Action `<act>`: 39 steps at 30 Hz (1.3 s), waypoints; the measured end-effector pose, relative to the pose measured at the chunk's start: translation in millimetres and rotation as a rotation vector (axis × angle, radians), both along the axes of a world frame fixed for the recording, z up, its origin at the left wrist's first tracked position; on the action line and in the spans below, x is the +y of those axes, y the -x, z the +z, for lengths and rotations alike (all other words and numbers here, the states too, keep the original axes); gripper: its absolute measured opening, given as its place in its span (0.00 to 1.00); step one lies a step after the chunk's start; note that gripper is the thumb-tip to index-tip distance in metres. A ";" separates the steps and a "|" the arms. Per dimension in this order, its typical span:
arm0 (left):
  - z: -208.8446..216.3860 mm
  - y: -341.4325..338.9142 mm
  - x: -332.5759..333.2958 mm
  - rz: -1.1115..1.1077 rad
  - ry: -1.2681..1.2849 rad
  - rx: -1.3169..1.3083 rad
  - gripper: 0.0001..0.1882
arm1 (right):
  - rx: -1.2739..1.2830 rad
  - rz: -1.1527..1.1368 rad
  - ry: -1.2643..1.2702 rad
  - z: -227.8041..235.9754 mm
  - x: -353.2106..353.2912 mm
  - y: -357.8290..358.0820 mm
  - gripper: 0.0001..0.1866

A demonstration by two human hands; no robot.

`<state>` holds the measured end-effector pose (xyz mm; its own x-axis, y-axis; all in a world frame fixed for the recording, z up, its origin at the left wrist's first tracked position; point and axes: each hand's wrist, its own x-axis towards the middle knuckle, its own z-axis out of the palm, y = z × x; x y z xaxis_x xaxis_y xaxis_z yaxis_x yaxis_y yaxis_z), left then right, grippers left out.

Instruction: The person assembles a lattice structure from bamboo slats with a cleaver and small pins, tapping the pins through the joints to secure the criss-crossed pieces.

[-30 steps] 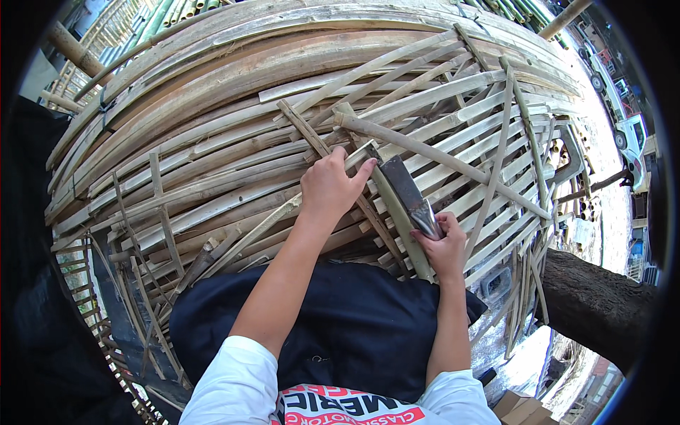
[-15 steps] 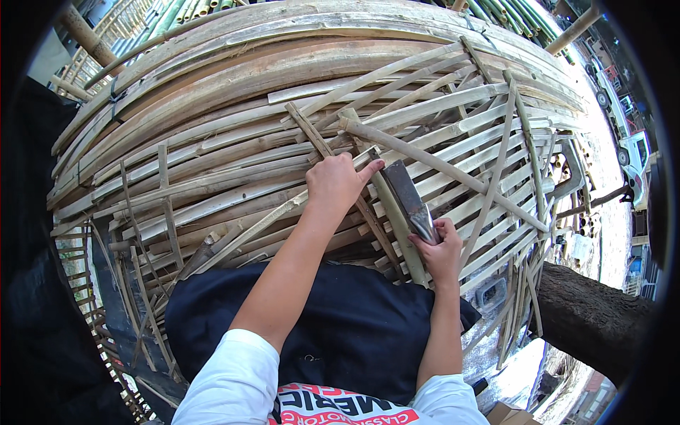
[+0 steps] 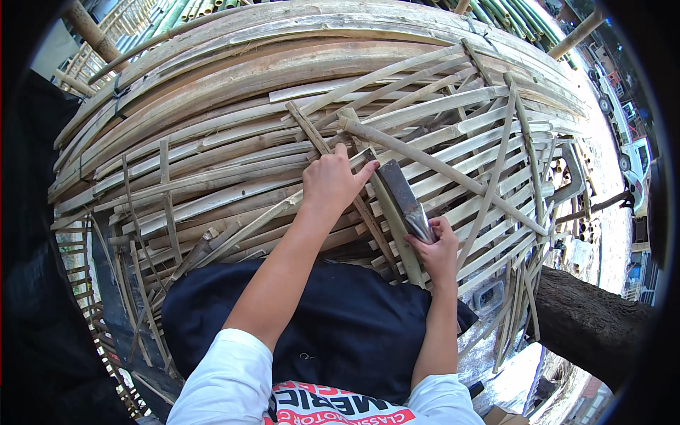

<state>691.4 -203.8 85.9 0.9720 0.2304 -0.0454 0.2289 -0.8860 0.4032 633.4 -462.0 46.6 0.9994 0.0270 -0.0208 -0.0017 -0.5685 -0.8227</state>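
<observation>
My left hand is closed at the upper end of a split bamboo piece, with the thumb lying across that end. The bamboo piece slants down toward the dark cloth over my lap. My right hand grips the metal handle of a broad, dark, square-ended cleaver. Its blade lies along the right side of the bamboo piece, tip close to my left thumb. A thin brown stick passes beneath my left hand. My left fingertips are partly hidden.
Long split bamboo strips lie piled across the far side. A lattice of pale slats spreads to the right, crossed by a round pole. Dark cloth covers my lap. A thick tree trunk stands at the right.
The view has shifted slightly. My left hand has moved a little to the left; the bamboo piece and the cleaver stay almost where they were.
</observation>
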 end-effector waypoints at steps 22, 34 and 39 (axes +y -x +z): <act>-15.7 5.3 -7.3 0.011 0.105 -0.095 0.37 | -0.005 0.013 0.096 10.4 1.0 10.3 0.22; -17.0 14.1 -8.4 0.035 -0.020 -0.296 0.27 | -0.002 -0.008 0.117 10.6 2.4 10.7 0.22; -23.5 29.2 -0.8 -0.288 0.113 -0.735 0.09 | -0.046 -0.011 0.118 5.6 -3.4 11.1 0.23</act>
<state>662.2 -204.5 62.4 0.7829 -0.0022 0.6222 -0.3623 -0.8146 0.4530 622.3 -465.4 52.1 0.9996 0.0160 0.0228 0.0277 -0.6617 -0.7493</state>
